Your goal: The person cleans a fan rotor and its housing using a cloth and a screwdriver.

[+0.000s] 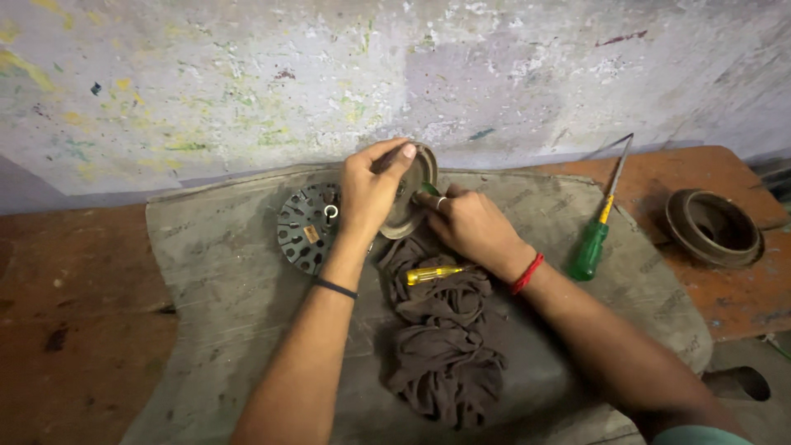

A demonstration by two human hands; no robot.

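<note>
Fingers of the left hand (369,188) grip a round metal housing (409,200) tilted on edge near the worktop's (91,330) back edge; right hand (470,227) pinches a green-handled tool (428,188) against it; beside it lies a slotted rotor disc (305,227); yellow screwdriver (432,274) rests on a dark rag (441,338); green screwdriver (597,231) lies well right.

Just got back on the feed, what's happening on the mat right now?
A person holds a round metal housing tilted on edge with the left hand, while the right hand works at its inner face with something small and green. A slotted round core lies flat beside it. A dark rag with a yellow-handled screwdriver lies below; a green-handled screwdriver rests to the right.
</note>
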